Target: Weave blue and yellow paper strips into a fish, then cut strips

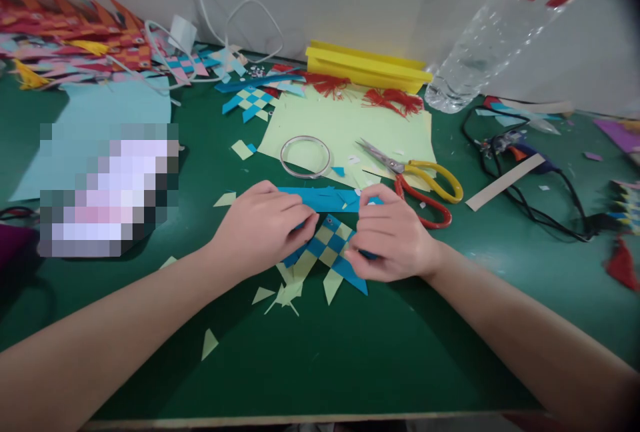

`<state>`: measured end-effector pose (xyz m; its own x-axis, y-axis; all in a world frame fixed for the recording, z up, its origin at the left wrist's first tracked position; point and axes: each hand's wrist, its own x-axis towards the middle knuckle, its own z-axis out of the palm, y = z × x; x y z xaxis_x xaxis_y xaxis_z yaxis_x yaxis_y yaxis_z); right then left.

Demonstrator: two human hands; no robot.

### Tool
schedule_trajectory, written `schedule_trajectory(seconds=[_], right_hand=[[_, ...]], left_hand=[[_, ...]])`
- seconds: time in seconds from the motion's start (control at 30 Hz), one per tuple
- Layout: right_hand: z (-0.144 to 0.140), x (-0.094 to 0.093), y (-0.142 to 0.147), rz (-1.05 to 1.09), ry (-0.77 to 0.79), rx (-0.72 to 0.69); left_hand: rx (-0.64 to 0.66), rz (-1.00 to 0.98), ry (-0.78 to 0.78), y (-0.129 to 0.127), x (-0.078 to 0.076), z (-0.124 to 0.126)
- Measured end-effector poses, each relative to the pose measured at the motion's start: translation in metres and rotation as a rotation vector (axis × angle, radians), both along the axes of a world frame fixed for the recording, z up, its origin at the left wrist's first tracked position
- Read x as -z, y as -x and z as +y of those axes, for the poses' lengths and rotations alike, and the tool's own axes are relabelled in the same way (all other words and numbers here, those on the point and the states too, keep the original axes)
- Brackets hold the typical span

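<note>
A woven paper fish (327,247) of blue and pale yellow strips lies on the green table (350,352) in front of me. My left hand (263,227) pinches its left side, fingers curled over the weave. At the right edge of the fish, my right hand (393,232) grips it with the fingertips. A blue paper strip (323,199) lies just behind both hands. Pale yellow offcuts (280,295) are scattered below the fish.
Scissors (417,182) with yellow and red handles lie right of the hands, on a pale yellow sheet (345,129) beside a metal ring (305,156). A plastic bottle (493,32), a yellow tray (365,67), cables (530,199), a finished blue fish (253,102) and piled woven fish (75,39) stand behind.
</note>
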<state>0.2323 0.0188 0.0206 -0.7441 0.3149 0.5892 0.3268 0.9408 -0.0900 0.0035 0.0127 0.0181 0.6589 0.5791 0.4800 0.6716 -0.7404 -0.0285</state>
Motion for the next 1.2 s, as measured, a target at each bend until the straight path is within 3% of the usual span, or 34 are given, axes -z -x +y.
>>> schedule_trajectory(seconds=[0.2,0.5,0.97,1.2], right_hand=[[-0.0079,-0.0019,0.0058,-0.119,-0.143,-0.059],[-0.0097,0.0064,0.0089,-0.249,0.051,-0.051],[-0.0098,0.0042,0.0095,-0.23,0.051,-0.056],[-0.0092,0.006,0.0094,-0.234,0.053,-0.063]], left_hand=[[0.025,0.036,0.058,0.0011,0.0053,0.0002],[0.028,0.036,0.217,-0.0063,0.0066,-0.0012],[0.058,-0.16,0.414,-0.0074,0.0064,0.0007],[0.103,-0.243,0.414,-0.0086,0.0067,-0.0003]])
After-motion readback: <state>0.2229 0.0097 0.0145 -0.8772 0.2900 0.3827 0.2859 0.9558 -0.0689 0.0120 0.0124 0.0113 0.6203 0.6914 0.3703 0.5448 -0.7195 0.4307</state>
